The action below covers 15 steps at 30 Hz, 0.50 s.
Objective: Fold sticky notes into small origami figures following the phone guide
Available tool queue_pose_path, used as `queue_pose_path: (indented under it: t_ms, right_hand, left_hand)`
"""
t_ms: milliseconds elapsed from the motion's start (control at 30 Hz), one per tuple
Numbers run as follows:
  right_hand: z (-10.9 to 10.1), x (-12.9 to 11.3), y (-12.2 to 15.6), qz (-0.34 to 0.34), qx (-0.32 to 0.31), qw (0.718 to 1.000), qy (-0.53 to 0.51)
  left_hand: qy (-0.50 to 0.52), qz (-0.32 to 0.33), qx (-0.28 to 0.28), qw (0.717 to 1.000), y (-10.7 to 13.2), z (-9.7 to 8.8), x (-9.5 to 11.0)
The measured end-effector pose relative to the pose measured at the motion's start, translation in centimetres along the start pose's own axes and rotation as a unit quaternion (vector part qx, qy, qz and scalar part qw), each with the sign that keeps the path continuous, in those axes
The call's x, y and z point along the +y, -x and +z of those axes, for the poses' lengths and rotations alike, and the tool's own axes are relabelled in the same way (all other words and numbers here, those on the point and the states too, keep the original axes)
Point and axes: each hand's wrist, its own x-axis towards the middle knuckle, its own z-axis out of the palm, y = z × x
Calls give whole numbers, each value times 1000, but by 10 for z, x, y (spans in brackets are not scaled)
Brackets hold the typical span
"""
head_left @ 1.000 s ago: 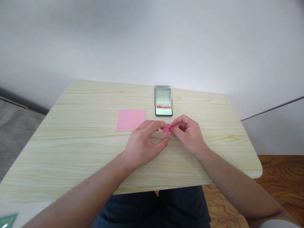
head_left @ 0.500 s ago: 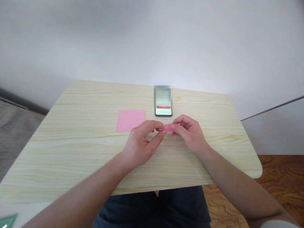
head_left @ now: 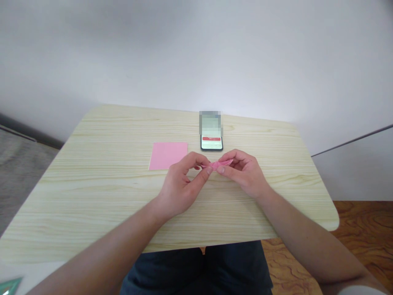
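Observation:
Between my two hands is a small folded piece of pink paper (head_left: pixel 215 164), its pointed ends spread to the left and right. My left hand (head_left: pixel 187 182) pinches its left part between thumb and fingers. On the other side, my right hand (head_left: pixel 244 172) is closed on the right part, thumb in front and fingers behind. Both thumbs lie close together near the middle. Fingers cover some of the folds, so the full shape cannot be made out. A flat pink paper square (head_left: pixel 168 155) lies just beyond my left hand.
A phone (head_left: pixel 211 143) with a lit screen lies beyond the hands; part of the screen is blurred. The pale wood-grain table (head_left: pixel 107 172) has rounded corners and meets a white wall (head_left: pixel 196 57) at the back. A green-edged object (head_left: pixel 10 285) shows at the lower left.
The folded paper has been turned and flattened a little, its right point now showing more. My right thumb has slid slightly left and down; my left fingers have shifted slightly left.

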Motion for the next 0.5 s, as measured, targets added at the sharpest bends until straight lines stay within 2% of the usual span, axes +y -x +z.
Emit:
queue_pose_path:
  t_ms: [133,500]
  right_hand:
    - [0,1,0,7,5,1000,-3]
    - [0,0,0,-3,31,999,42]
  left_hand:
    - [38,6,5,999,1,1,-3]
    - [64,-8,11,998,0,4,0]
